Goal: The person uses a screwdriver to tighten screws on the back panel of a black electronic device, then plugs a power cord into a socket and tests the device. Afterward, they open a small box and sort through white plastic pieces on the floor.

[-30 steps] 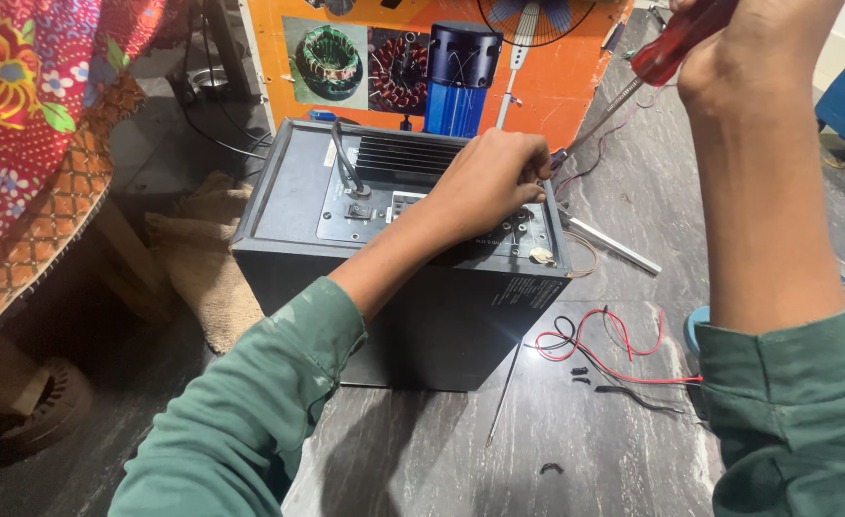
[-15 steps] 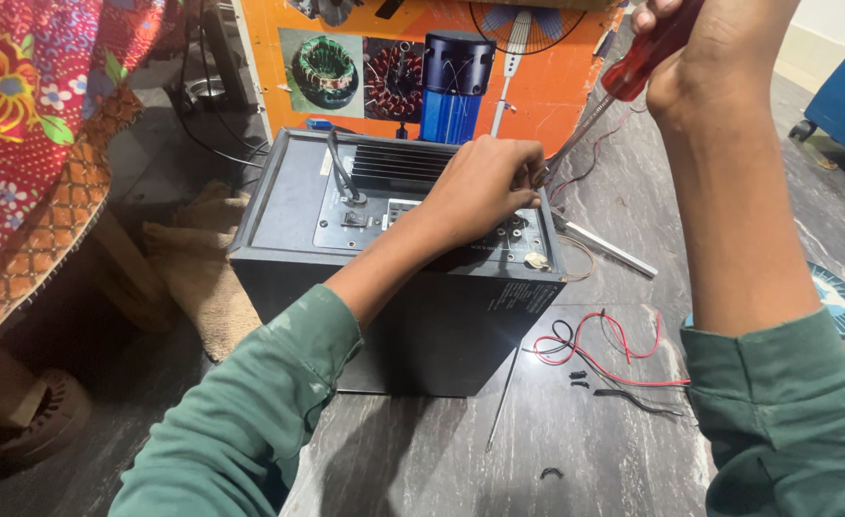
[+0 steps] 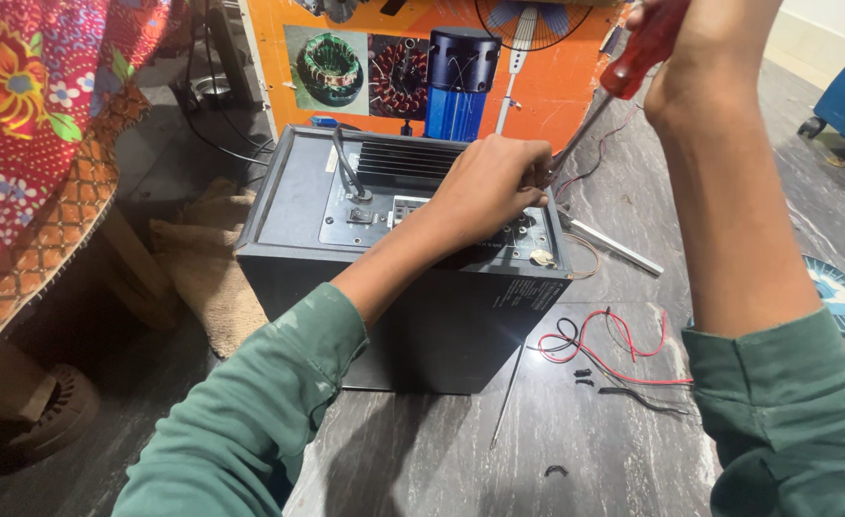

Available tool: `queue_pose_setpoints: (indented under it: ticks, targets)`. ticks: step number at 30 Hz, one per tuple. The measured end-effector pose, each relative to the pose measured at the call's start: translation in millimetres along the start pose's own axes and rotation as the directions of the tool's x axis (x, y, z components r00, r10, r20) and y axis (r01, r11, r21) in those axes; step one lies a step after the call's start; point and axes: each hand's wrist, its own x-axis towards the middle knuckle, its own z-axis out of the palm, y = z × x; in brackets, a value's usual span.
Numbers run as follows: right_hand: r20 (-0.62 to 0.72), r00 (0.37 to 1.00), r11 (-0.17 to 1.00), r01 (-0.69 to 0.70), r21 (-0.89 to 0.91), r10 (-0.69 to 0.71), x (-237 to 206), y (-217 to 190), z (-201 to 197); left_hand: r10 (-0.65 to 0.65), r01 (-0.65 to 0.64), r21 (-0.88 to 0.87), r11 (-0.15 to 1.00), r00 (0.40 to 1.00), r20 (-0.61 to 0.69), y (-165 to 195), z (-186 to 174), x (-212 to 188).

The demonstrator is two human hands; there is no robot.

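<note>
The left hand (image 3: 499,182) lies curled on the back panel of the one black speaker box (image 3: 413,287), fingers closed around the metal tip of the screwdriver (image 3: 623,81). The right hand (image 3: 709,48) is raised high, gripping its red handle, forearm nearly vertical. One bundle of red and black wires (image 3: 604,349) lies beside the box on the floor.

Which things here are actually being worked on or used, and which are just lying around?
In use:
- black speaker box, rear panel facing up
- red-handled screwdriver, held by the right hand
- left hand resting on the panel at the screwdriver tip

Lying about:
- red and black wires
- thin metal rod
- white strip
- blue cylinder
- burlap cloth
</note>
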Motion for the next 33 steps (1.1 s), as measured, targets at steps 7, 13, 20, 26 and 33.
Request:
queue_pose_setpoints:
  ticks: [7, 13, 20, 26, 33]
  targets:
    - [0.009, 0.989, 0.960, 0.145, -0.238, -0.147, -7, -1, 19, -0.009, 0.008, 0.022, 1.000, 1.000, 0.020, 5, -2, -1]
    - [0.002, 0.991, 0.948, 0.128, -0.291, -0.134, -9, -6, 19, 0.090, -0.091, 0.037, 0.995, 0.996, 0.016, 0, -1, -6]
    - [-0.055, 0.996, 0.987, 0.062, -0.148, -0.071, -15, -15, 35, 0.205, -0.198, -0.076, 0.977, 0.974, 0.098, 2, -6, -8]
    - [-0.011, 0.994, 0.995, 0.104, 0.005, -0.104, -23, -27, 39, 0.092, -0.067, -0.131, 0.989, 0.976, 0.195, 10, -9, -7]
    - [0.000, 0.996, 0.994, 0.090, -0.066, -0.091, -25, -44, 43, 0.065, 0.032, -0.317, 0.948, 0.954, 0.291, 7, -10, -2]
